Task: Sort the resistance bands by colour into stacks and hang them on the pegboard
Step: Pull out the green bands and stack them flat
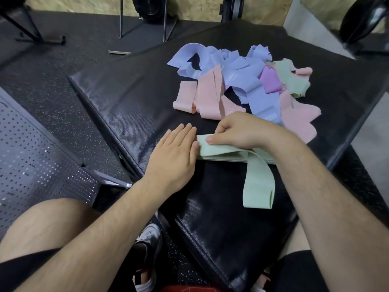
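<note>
Squaring up the green stack on the black mat.

I'm pinching the top green band onto the green stack with my right hand, while my left hand is lying flat and released, butting the stack's end. One green loop is trailing loose toward me. Next I'd judge: tuck it in, then pull more from the mixed pile. My forearm is hiding the stack's far end; the pegboard is cut off at left.
</note>
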